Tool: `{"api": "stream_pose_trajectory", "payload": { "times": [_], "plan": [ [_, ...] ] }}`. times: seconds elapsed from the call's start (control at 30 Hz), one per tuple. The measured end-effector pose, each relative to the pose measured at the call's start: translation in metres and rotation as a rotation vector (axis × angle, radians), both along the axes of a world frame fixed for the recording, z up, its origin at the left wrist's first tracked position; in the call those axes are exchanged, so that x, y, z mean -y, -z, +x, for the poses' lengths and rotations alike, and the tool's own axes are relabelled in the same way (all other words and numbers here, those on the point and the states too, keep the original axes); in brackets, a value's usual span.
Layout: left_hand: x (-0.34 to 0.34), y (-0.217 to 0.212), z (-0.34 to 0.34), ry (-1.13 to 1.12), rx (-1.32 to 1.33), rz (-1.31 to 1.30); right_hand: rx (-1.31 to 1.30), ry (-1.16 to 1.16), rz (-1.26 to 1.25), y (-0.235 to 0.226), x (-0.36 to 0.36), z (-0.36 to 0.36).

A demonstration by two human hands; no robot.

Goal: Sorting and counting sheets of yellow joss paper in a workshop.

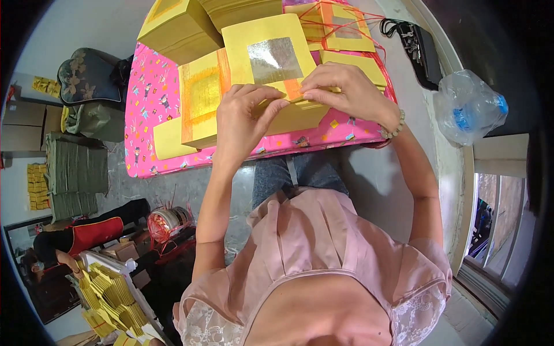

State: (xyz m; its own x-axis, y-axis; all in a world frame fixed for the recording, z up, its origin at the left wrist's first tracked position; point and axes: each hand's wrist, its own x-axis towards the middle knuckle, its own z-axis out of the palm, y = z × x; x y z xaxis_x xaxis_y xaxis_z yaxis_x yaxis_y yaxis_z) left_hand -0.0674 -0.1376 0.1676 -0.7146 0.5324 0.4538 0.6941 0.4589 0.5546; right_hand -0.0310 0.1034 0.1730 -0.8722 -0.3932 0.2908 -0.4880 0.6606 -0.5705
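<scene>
At the near edge of a table covered in pink cartoon-print cloth, the thumb and fingertips of the left hand were pinched together on the near edge of a yellow paper sheet with a silver foil square and an orange strip. Just beside them, the thumb and fingertips of the right hand were also clamped on that edge, close to the orange strip. A pale beaded bracelet circled the right wrist. The sheet lay over a yellow paper stack toward the middle of the table's near edge.

To the left lay a yellow paper block with an orange-framed gold square, and tall yellow paper stacks rose toward the far left corner. Toward the far right corner, red string crossed a yellow bundle with a silver square.

Off the table's right edge were a black case and a clear plastic bag with blue inside. Well apart on the left, beyond a pile of green woven sacks, another person's hand touched yellow folded papers.
</scene>
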Motion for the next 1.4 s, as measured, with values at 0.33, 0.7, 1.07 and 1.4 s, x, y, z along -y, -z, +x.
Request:
{"api": "stream_pose_trajectory", "payload": {
  "times": [0.33,0.7,1.07,1.4],
  "plan": [
    [-0.001,-0.001,0.0,-0.023,0.034,-0.005,0.065,-0.003,-0.06,-0.002,0.0,-0.003],
    [-0.003,-0.004,0.0,-0.035,0.045,-0.004,-0.008,-0.001,-0.153,0.004,0.001,-0.006],
    [-0.003,-0.003,-0.001,-0.052,0.053,-0.012,-0.014,0.014,-0.135,0.004,0.001,-0.006],
    [-0.001,-0.027,-0.012,-0.008,0.132,-0.116,-0.227,0.106,0.081,-0.001,0.008,-0.01]
  ]
}}
